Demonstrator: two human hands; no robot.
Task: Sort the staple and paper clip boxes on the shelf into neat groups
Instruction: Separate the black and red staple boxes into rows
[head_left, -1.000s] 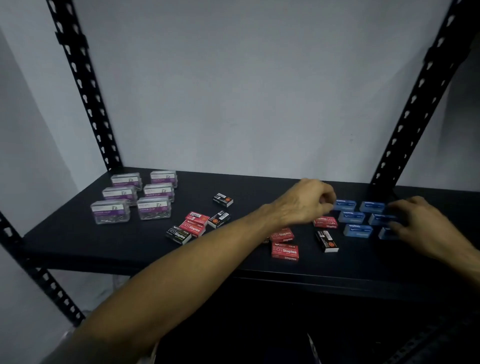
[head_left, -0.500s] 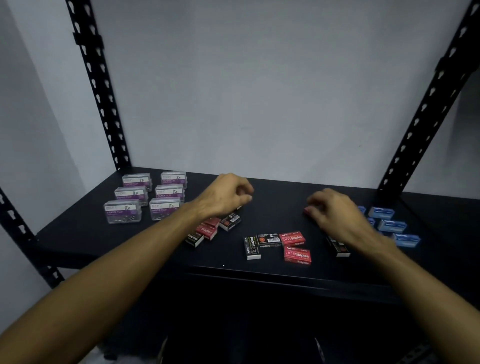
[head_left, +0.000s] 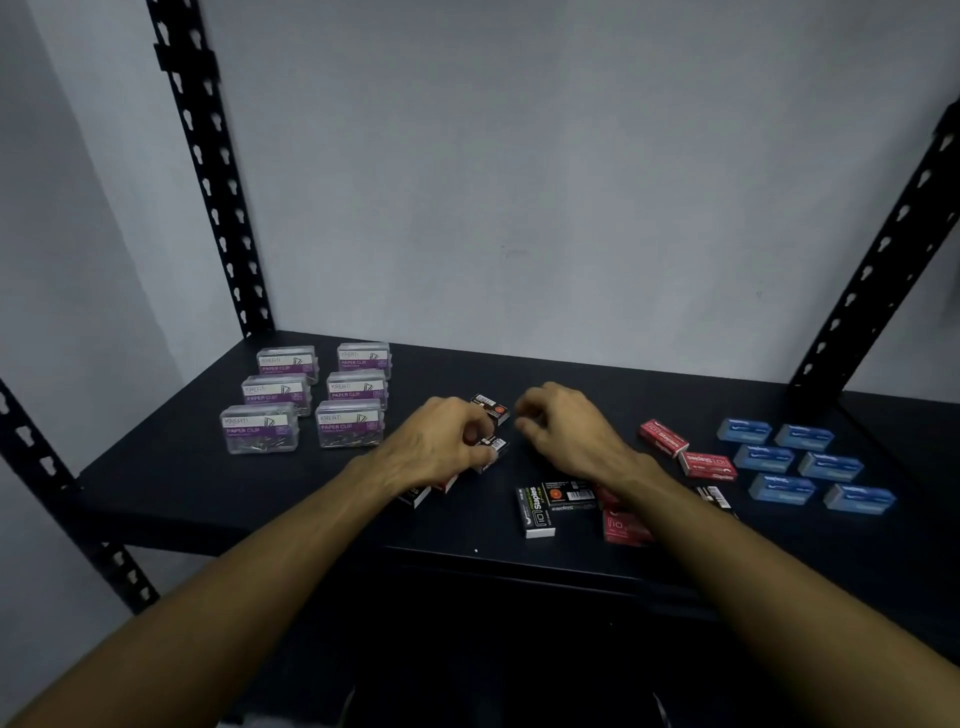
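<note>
Several clear paper clip boxes (head_left: 260, 427) with purple labels stand in two columns at the shelf's left. Several blue staple boxes (head_left: 763, 458) form a tidy block at the right. Red staple boxes (head_left: 663, 438) and black staple boxes (head_left: 536, 511) lie mixed in the middle. My left hand (head_left: 441, 447) curls over a black staple box (head_left: 493, 450), its fingertips touching it. Beneath that wrist, a red and a black box are partly hidden. My right hand (head_left: 566, 431) hovers just right of another black box (head_left: 491, 409), fingers loosely curled, with nothing visible in them.
The black shelf (head_left: 208, 493) has perforated black uprights at the back left (head_left: 218, 208) and back right (head_left: 872, 270), with a pale wall behind. Its front edge runs below the boxes. My right forearm hides part of a red box (head_left: 623, 527) near that edge.
Both hands have left the blue boxes at the right and moved left to the middle of the shelf. My left hand now rests on a black staple box.
</note>
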